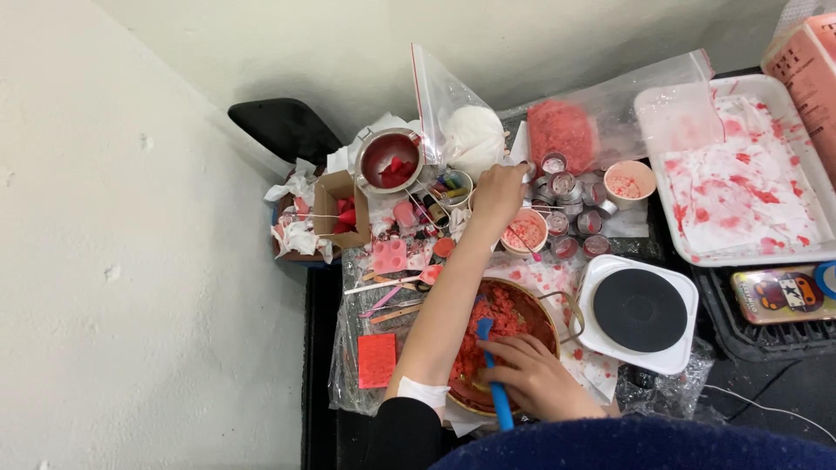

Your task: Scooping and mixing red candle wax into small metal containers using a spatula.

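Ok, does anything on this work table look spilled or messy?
Yes. The white tray at the right holds paper blotched with red stains, and pink flecks lie on the plastic sheet beside the bowl of red flakes. The right hand holds a blue spatula in that bowl.

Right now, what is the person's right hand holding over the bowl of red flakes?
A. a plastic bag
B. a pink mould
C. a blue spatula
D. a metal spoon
C: the right hand grips a blue spatula whose blade sits in the bowl of red flakes.

Probably a home craft corner — small hotplate [640, 311], pan of red wax flakes [509, 322], little tins [570, 209], stained tray [740, 174]
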